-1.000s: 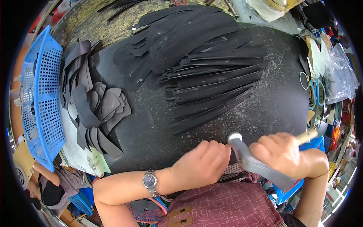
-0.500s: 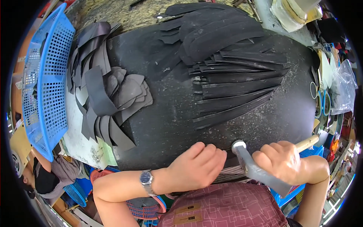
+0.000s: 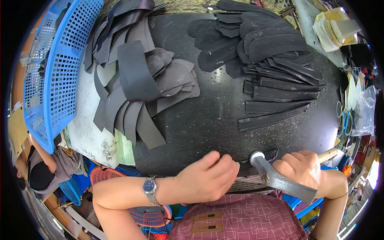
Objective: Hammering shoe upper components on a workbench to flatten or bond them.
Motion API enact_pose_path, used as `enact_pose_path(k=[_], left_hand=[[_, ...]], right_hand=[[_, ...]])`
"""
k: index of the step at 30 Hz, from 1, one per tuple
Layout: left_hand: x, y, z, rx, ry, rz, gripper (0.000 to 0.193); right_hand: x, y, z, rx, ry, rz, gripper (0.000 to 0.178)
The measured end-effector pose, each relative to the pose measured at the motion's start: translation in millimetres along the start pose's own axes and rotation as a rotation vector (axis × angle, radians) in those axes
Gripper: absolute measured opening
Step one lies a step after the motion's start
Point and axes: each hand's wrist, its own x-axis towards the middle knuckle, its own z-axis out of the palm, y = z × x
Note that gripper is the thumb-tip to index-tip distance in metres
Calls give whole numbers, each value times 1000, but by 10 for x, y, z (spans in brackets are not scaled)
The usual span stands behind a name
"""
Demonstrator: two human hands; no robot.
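Note:
My right hand [image 3: 300, 170] is wrapped round the wooden handle of a hammer [image 3: 286, 184]. The hammer's round face is down at a narrow black strip [image 3: 273, 154] along the near edge of the black work surface [image 3: 200, 148]; whether it touches cannot be made out. Closed just left of the hammer head, my left hand [image 3: 210, 178] pinches the strip's left end, its fingertips partly hidden. Beyond my hands, long folded black strips [image 3: 280, 108] lie fanned out. Flat rounded black pieces [image 3: 272, 40] are heaped behind them.
Grey and black cut pieces [image 3: 138, 72] are piled on the left, beside a blue plastic basket [image 3: 66, 68]. Scissors [image 3: 348, 122] and a clear plastic bag [image 3: 364, 112] are at the right. A co-worker's arm [image 3: 43, 154] shows at far left.
The view has shifted, so the piles sit farther right in the picture. More of the black strip shows beside the hammer head. Both hands keep their holds.

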Motion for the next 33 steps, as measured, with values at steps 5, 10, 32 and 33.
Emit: enact_pose_path(k=[5, 10, 32, 33], left_hand=[[-90, -5, -62, 113, -55, 61, 27], [-214, 20, -105, 83, 5, -5, 27], [-699, 76, -225, 254, 78, -102, 27], [-725, 65, -215, 188, 129, -160, 25]], right_hand=[[143, -55, -29, -34, -104, -63, 29], [337, -112, -88, -65, -99, -138, 30], [713, -390, 62, -41, -36, -183, 24], [697, -379, 78, -40, -32, -171, 24]])
